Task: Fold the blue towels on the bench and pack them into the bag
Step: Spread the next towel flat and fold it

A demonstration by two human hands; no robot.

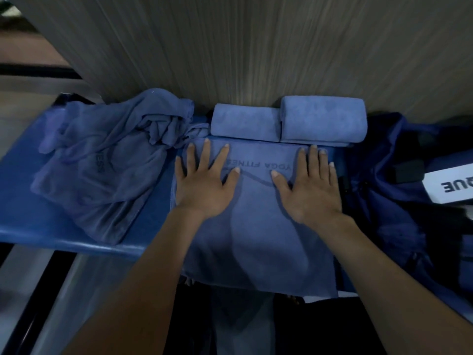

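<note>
- Blue towel (256, 226) lies spread on the counter (38, 221), its near edge hanging over; left hand (204, 185) and right hand (307, 190) press flat on it, fingers straight, gripping nothing.
- Two folded towels (286, 121) sit behind at the wall.
- Crumpled towel (107, 160) waits unfolded at left.
- Dark bag (389, 180) at right; judged roughly halfway, nothing visibly packed.

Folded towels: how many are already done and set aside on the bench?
2. The left folded towel and the right folded towel lie side by side against the wall. More may sit unseen inside the bag.
</note>
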